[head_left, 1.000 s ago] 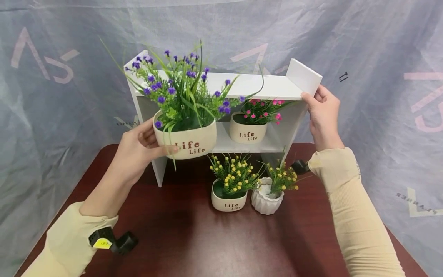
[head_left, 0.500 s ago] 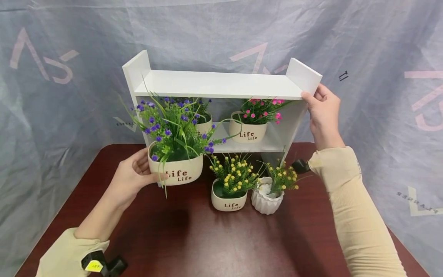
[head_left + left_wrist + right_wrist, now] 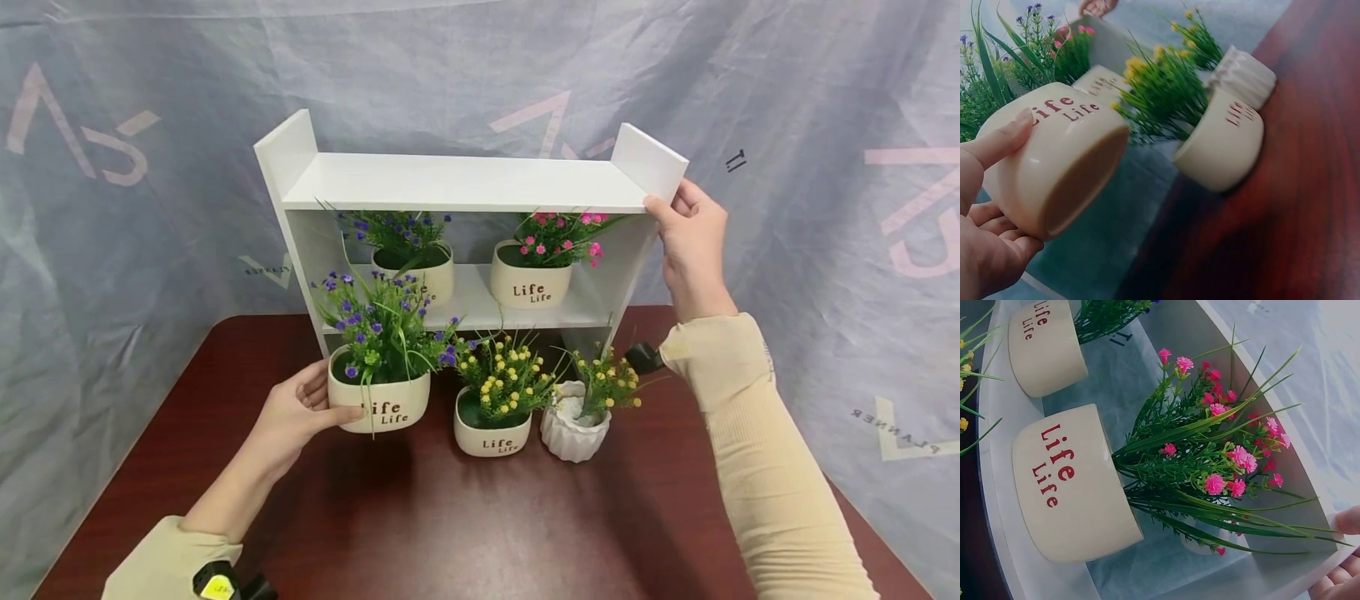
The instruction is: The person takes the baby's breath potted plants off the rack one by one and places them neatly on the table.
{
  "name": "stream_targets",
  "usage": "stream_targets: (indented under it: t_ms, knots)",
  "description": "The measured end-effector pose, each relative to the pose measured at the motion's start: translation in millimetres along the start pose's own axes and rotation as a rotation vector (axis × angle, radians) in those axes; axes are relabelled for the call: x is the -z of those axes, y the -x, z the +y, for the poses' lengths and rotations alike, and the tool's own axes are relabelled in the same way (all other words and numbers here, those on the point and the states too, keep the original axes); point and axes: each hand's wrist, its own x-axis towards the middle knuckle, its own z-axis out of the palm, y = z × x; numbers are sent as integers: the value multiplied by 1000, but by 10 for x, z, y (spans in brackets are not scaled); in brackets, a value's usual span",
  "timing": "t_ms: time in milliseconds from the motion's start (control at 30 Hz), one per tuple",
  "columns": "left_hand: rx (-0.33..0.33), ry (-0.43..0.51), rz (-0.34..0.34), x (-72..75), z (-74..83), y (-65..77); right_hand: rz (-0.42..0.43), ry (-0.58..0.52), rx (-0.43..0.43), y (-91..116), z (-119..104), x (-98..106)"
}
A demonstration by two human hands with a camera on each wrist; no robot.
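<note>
My left hand [image 3: 292,423] grips the left end of a cream flowerpot [image 3: 378,406] marked "Life" with purple artificial flowers, thumb on its front. In the left wrist view the base of that flowerpot [image 3: 1085,181] shows, raised off the table. My right hand [image 3: 693,242] holds the right side panel of a white two-tier shelf [image 3: 465,182] near its top, thumb at the front edge. On the middle shelf stand another purple-flowered pot [image 3: 437,282] and a pink-flowered pot [image 3: 531,283]. The right wrist view shows the pink-flowered pot [image 3: 1075,487] close up, with my fingertips at the panel's edge.
On the dark red table [image 3: 480,533], a cream pot with yellow flowers [image 3: 491,440] stands just right of the held one. Beside it is a white fluted pot [image 3: 576,435], also with yellow flowers. A grey printed curtain [image 3: 420,75] hangs behind the shelf.
My left hand has lowered the purple-flowered flowerpot from in front of the upper shelf to near the table, uncovering the pot behind it. My right hand keeps its hold on the shelf.
</note>
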Motion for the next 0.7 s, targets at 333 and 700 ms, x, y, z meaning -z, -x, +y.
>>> stream_targets:
  t_ms: [333, 700]
  knots:
    - [64, 12, -3, 42, -332, -86, 0, 5, 9, -1, 3, -18]
    - [87, 30, -17, 11, -552, -202, 1, -3, 16, 7, 9, -1]
